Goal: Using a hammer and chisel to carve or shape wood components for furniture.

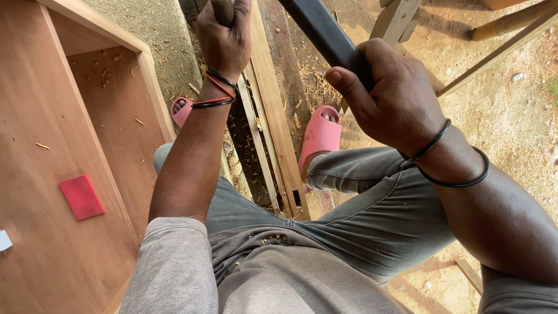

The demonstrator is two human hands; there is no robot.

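Observation:
My left hand (224, 36) is closed around a brown wooden handle (222, 9) at the top of the view; black and red bands circle that wrist. My right hand (390, 93) grips a dark flat bar (322, 29) that runs up to the top edge; two black bands sit on that wrist. Beneath both hands lie long pale wooden strips (268, 116) set lengthwise between my feet. The upper ends of the handle and the bar are out of view.
A reddish-brown wooden cabinet (40, 116) stands open at the left, with a red card (81, 196) and wood chips on it. Pink sandals (319, 135) are on my feet on sandy ground. Wooden posts and poles (511, 23) cross the upper right.

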